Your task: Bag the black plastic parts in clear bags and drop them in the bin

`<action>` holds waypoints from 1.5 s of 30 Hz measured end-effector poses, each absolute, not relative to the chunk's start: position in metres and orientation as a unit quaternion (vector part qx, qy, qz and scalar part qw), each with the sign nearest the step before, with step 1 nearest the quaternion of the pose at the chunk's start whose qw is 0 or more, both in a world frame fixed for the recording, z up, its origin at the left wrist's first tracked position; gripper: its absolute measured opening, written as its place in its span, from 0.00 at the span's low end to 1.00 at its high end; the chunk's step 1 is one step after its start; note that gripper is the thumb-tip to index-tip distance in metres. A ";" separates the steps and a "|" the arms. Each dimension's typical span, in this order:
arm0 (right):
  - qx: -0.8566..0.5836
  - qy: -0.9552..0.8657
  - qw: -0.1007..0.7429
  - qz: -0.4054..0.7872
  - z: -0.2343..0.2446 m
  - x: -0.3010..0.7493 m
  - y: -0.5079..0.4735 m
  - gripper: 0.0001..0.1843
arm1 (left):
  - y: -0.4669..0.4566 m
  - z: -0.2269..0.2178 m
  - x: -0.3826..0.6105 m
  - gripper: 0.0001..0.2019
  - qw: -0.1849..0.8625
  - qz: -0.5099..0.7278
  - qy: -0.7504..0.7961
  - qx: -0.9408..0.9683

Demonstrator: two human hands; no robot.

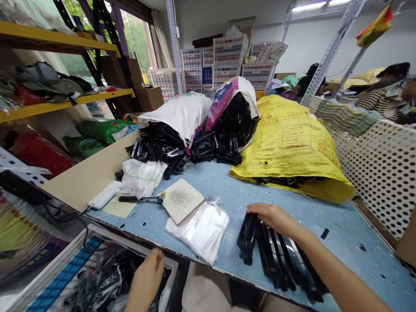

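My right hand [271,216] is closed on the top end of a long black plastic part [247,238], which rests at the left of a row on the blue table. Several more black parts with shiny strips [286,260] lie side by side under my right wrist and forearm. My left hand [150,271] is low at the table's front edge, above a white crate [173,277] of black parts in clear bags. It is smeared by motion, and its fingers are largely hidden. Between my hands lies a stack of clear plastic bags [203,229].
A square board [182,199] overlaps the bag stack, with a hammer [139,199] beside it. Behind are a white bundle [143,175], a heap of black parts [211,147] spilling from sacks, and a yellow sack [292,138]. A perforated white panel [380,160] borders the right side.
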State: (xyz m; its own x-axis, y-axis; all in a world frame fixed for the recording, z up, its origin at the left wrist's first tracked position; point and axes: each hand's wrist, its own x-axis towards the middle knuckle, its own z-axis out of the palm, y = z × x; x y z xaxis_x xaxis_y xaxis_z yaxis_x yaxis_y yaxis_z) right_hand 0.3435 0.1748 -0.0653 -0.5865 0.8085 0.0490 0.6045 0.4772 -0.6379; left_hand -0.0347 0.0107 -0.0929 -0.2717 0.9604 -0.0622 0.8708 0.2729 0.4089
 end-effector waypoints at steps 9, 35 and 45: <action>-0.483 -0.437 0.393 0.649 -0.080 0.304 0.104 0.22 | 0.111 -0.105 0.077 0.06 0.274 0.205 0.652 0.676; -0.331 -0.199 0.486 0.784 -0.098 0.239 0.119 0.13 | 0.123 -0.130 0.043 0.07 0.498 0.348 0.592 0.530; -0.376 -0.178 0.510 0.753 -0.125 0.202 0.121 0.15 | 0.111 -0.094 0.042 0.14 0.224 0.234 0.602 0.730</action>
